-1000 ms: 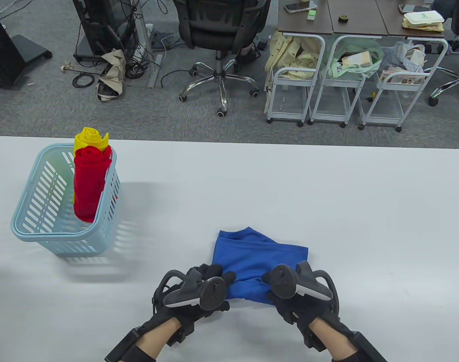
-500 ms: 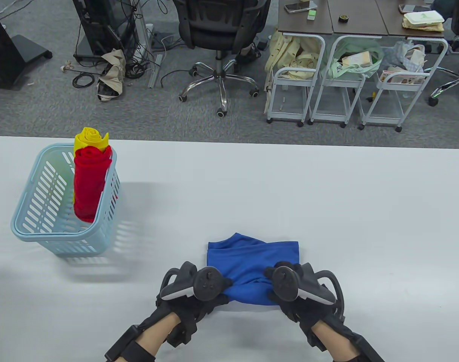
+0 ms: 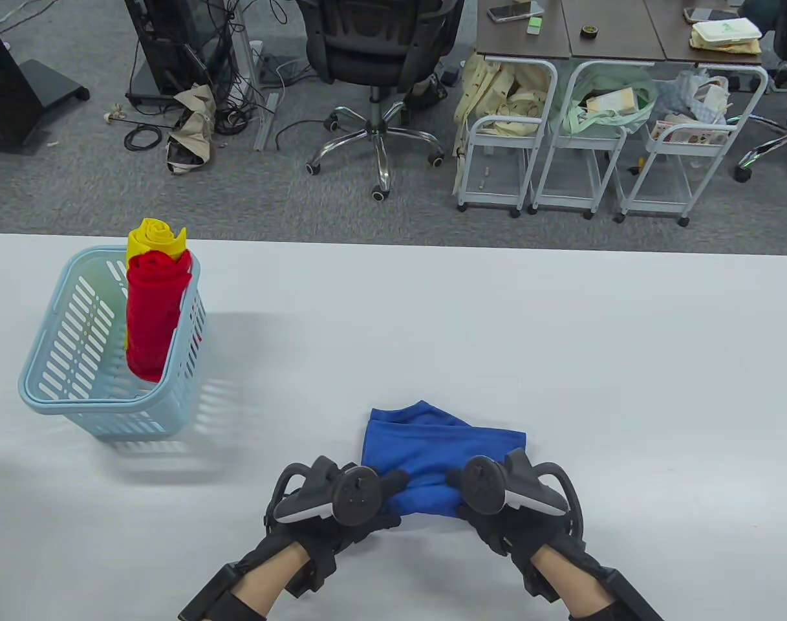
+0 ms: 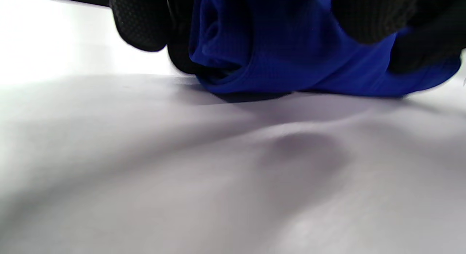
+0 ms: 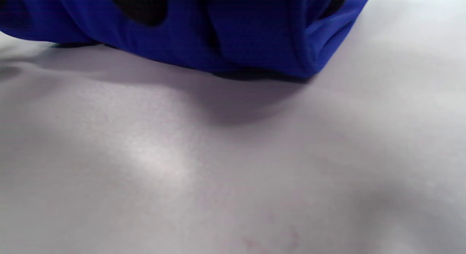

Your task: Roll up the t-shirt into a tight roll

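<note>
Both your left hand (image 3: pixel 341 495) and right hand (image 3: pixel 496 495) grip the blue t-shirt's (image 3: pixel 442 446) rolled near edge on the worktop (image 3: pixel 561 336), mid-roll, so next tuck forward firmly over the flat remainder.

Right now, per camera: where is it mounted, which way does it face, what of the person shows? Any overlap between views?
Table view: overhead, looking down at the white table; left hand, right hand and both forearms show, gripping the blue t-shirt.
Left wrist view: just above the tabletop, facing the roll's end; black gloved fingers at top.
Right wrist view: equally low, facing the roll; a dark glove patch at top.
Shared: all three see the t-shirt and table.
</note>
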{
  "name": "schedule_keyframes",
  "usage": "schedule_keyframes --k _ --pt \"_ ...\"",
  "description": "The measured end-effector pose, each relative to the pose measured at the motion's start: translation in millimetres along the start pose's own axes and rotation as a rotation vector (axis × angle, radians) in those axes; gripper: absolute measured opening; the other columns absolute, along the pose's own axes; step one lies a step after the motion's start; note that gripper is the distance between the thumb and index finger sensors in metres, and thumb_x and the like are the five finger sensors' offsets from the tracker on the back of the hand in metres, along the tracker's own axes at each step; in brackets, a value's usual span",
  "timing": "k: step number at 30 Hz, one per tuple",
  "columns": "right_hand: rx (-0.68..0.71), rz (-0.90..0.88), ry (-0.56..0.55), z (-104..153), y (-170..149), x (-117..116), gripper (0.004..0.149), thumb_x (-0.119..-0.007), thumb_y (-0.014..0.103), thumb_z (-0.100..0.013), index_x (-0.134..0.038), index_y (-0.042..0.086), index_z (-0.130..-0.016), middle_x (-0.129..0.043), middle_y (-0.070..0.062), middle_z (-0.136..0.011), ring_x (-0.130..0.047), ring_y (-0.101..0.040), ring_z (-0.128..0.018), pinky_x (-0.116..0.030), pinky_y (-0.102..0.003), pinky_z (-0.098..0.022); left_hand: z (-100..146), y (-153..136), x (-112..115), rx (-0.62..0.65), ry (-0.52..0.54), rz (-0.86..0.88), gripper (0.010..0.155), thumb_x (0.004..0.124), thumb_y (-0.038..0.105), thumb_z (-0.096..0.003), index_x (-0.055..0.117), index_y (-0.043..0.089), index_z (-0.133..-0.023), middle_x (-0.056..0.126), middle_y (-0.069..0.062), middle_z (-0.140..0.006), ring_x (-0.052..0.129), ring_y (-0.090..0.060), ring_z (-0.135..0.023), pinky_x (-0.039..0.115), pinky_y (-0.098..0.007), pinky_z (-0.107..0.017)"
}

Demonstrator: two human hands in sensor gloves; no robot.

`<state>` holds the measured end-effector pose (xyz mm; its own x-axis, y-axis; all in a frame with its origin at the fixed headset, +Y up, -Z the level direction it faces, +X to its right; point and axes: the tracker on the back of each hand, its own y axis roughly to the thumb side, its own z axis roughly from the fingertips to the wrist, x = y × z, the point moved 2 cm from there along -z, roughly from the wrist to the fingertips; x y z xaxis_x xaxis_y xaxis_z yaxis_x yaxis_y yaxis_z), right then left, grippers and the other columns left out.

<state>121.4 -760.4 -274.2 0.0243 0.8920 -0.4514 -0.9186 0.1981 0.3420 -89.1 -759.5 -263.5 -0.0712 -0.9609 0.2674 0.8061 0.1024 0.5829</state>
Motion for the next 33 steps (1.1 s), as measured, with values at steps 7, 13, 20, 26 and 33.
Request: schedule_keyframes --k 7,13,20,26,33 --pt "0.063 -0.208 0.087 -1.3 -13.7 -2.9 0.059 -0.060 0.045 -0.056 -0.047 0.021 -0.109 -0.072 -0.009 -0.092 -0.084 -0.025 -0.067 -0.071 -0.044 -0.053 -0.7 17.3 0.2 0.010 0.052 -0.230 0.070 0.073 0.056 -0.0502 0.054 0.029 -0.112 0.064 -0.004 -0.112 0.074 -0.027 -0.097 0.062 -0.055 -0.076" --pt "0.006 -0.092 -0.002 3.4 -6.7 0.9 0.067 -0.065 0.047 -0.057 -0.034 0.024 -0.112 -0.048 -0.012 -0.108 -0.072 -0.030 -0.082 -0.062 -0.048 -0.063 -4.3 1.1 -1.6 0.013 0.014 -0.007 0.055 0.073 0.045 -0.0537 0.068 0.027 -0.105 0.091 0.001 -0.092 0.096 -0.020 -0.075 0.075 -0.048 -0.069" --pt "-0.007 0.166 -0.119 9.0 16.1 3.3 0.076 -0.079 0.046 -0.054 -0.031 0.030 -0.111 -0.027 -0.007 -0.115 -0.042 -0.035 -0.106 -0.043 -0.057 -0.074 -8.0 -32.9 1.4 -0.013 -0.059 0.414 0.056 0.070 0.044 -0.0552 0.067 0.020 -0.107 0.096 -0.003 -0.085 0.100 -0.020 -0.065 0.078 -0.047 -0.064" --pt "-0.033 0.192 -0.053 -3.1 13.1 -8.7 0.082 -0.073 0.047 -0.055 -0.017 0.029 -0.111 -0.022 -0.005 -0.116 -0.038 -0.035 -0.106 -0.040 -0.056 -0.075 -7.0 -32.3 0.7 -0.025 -0.043 0.386 0.058 0.065 0.045 -0.0572 0.059 0.025 -0.111 0.097 -0.002 -0.084 0.101 -0.019 -0.064 0.079 -0.046 -0.064" --pt "0.003 0.115 -0.047 -0.3 10.5 -1.9 0.065 -0.067 0.040 -0.057 -0.033 0.026 -0.111 -0.045 -0.008 -0.109 -0.059 -0.034 -0.094 -0.051 -0.053 -0.071 -0.6 -18.0 -2.3 0.025 -0.026 0.201 0.066 0.056 0.060 -0.0550 0.040 0.041 -0.116 0.087 -0.005 -0.095 0.092 -0.028 -0.078 0.069 -0.054 -0.071"
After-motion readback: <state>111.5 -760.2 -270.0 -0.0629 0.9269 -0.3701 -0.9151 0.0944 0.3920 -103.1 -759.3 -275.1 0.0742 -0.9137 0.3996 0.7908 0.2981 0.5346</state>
